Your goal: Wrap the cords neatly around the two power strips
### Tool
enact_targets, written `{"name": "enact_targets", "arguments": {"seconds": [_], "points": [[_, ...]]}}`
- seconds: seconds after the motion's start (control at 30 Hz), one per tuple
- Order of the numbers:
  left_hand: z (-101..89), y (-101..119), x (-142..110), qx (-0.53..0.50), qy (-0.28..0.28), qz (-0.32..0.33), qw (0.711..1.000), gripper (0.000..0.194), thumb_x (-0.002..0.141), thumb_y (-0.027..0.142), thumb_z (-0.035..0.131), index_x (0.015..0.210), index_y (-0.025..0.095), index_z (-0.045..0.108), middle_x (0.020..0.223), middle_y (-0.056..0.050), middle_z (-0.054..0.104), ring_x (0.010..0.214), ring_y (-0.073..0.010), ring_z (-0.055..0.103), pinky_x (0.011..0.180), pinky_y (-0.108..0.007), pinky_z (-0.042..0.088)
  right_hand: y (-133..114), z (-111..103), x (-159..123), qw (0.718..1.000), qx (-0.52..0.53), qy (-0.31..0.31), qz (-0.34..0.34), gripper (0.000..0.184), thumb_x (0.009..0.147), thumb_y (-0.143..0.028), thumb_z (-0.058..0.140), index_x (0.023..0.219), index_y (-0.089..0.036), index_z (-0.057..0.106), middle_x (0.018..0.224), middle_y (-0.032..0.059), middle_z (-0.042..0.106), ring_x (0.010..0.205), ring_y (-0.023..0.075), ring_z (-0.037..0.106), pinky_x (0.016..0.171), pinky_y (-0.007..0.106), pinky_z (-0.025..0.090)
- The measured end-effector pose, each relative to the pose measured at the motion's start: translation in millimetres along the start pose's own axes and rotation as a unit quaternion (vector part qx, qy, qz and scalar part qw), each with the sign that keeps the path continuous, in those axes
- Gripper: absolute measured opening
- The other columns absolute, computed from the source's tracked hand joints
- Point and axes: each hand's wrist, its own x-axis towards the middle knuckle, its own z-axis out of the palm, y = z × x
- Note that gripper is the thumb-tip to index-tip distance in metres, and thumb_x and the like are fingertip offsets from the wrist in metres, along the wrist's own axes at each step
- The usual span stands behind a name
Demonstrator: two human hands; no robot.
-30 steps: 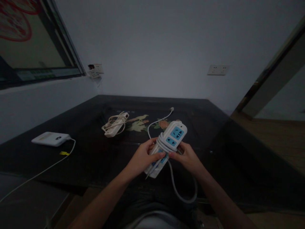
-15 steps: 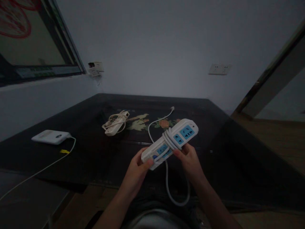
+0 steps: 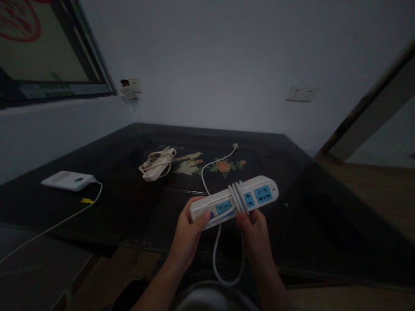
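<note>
A white power strip with blue socket faces is held up over the near part of the dark table. Its white cord is wound several times around the strip's middle. My left hand grips the strip's left end, thumb on top near the dark blue switch. At the windings, my right hand pinches the lower edge of the strip and cord, with its fingertips partly hidden. A loop of the cord hangs below between my hands. The cord's other stretch runs back across the table to a plug.
A second power strip, wrapped in its own cord, lies left of centre on the dark table. Further left are a white power bank-like device with a cable and a yellow scrap. Wall sockets are behind.
The power strip has turned closer to level, its right end moving down and rightward. My right hand has lowered slightly with it, and the hanging cord loop has shifted left.
</note>
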Motion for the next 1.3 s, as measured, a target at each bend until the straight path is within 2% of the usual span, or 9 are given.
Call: {"name": "enact_targets", "arguments": {"seconds": [0.1,0.2,0.33,0.57,0.77,0.9,1.1,1.23,1.3], "points": [[0.6,2.5,-2.4,0.005,0.012,0.016,1.0,0.066,0.064,0.03,0.082,0.122,0.021,0.053,0.098,-0.005,0.068,0.087,-0.0204,0.066,0.076,-0.028,0.051,3.5,1.5,-1.3,1.0,0.007,-0.01,0.004,0.025,0.064,-0.037,0.073,0.065,-0.018,0.056,0.051,-0.0039,0.048,0.049,0.0112,0.041,0.047,0.023,0.035],[-5.9,7.0,-4.4,0.013,-0.034,0.017,0.999,0.08,0.063,0.031,0.082,0.133,0.026,0.044,0.103,-0.005,0.067,0.091,-0.0213,0.065,0.079,-0.027,0.051,10.1,2.4,-1.8,0.999,0.025,-0.004,0.019,0.03,0.065,-0.043,0.073,0.068,-0.018,0.057,0.054,-0.0035,0.049,0.05,0.0103,0.039,0.046,0.023,0.034],[-20.2,11.3,-4.8,0.032,-0.155,-0.014,0.987,0.074,0.064,0.033,0.082,0.13,0.027,0.049,0.113,-0.006,0.066,0.104,-0.0232,0.062,0.088,-0.027,0.048,20.3,0.8,-2.3,0.997,0.059,0.007,0.043,0.041,0.065,-0.054,0.072,0.065,-0.017,0.055,0.053,-0.0054,0.043,0.048,0.0081,0.032,0.044,0.021,0.029],[-30.2,5.2,-3.6,0.08,-0.16,0.049,0.983,0.051,0.07,0.029,0.079,0.116,0.028,0.058,0.106,-0.002,0.066,0.095,-0.0166,0.063,0.078,-0.018,0.047,22.2,-1.5,-5.1,0.996,0.077,-0.017,0.041,0.043,0.063,-0.055,0.075,0.074,-0.017,0.06,0.059,-0.0034,0.049,0.051,0.0088,0.036,0.047,0.021,0.032],[-35.4,7.1,-6.0,-0.019,-0.229,0.003,0.973,0.062,0.071,0.042,0.076,0.128,0.03,0.053,0.12,-0.007,0.062,0.106,-0.0241,0.061,0.087,-0.029,0.048,21.3,-2.4,-6.3,0.994,0.084,-0.044,0.049,0.044,0.068,-0.06,0.068,0.065,-0.019,0.051,0.053,-0.0055,0.038,0.049,0.0092,0.029,0.045,0.023,0.026],[-35.6,9.3,-8.3,-0.022,-0.222,-0.007,0.975,0.068,0.065,0.035,0.082,0.128,0.03,0.055,0.117,-0.007,0.064,0.104,-0.0233,0.062,0.088,-0.028,0.047,18.1,-0.2,-6.6,0.988,0.12,-0.067,0.07,0.047,0.067,-0.065,0.066,0.067,-0.02,0.051,0.055,-0.0057,0.036,0.049,0.0093,0.026,0.045,0.024,0.023],[-33.3,11.7,-7.5,0.004,-0.218,0.007,0.976,0.044,0.068,0.029,0.08,0.108,0.027,0.063,0.094,-0.002,0.068,0.085,-0.0163,0.065,0.076,-0.022,0.049,15.6,0.2,-6.5,0.989,0.103,-0.055,0.086,0.05,0.063,-0.065,0.07,0.066,-0.018,0.051,0.054,-0.006,0.038,0.049,0.0083,0.027,0.046,0.023,0.024],[-31.1,11.7,-9.1,0.041,-0.201,0.01,0.979,0.047,0.066,0.03,0.081,0.108,0.025,0.06,0.098,-0.003,0.068,0.086,-0.0169,0.064,0.073,-0.021,0.048,18.4,-1.7,-7.2,0.989,0.12,-0.049,0.077,0.049,0.063,-0.063,0.072,0.068,-0.018,0.053,0.054,-0.0062,0.039,0.048,0.0078,0.028,0.045,0.023,0.024],[-29.2,11.4,-10.2,0.068,-0.168,0.02,0.983,0.044,0.067,0.029,0.08,0.106,0.025,0.059,0.096,-0.003,0.068,0.085,-0.0166,0.064,0.071,-0.02,0.047,19.7,-2.4,-8.1,0.989,0.117,-0.045,0.075,0.047,0.063,-0.06,0.073,0.071,-0.017,0.056,0.055,-0.0054,0.042,0.049,0.0081,0.03,0.046,0.022,0.026]]}}
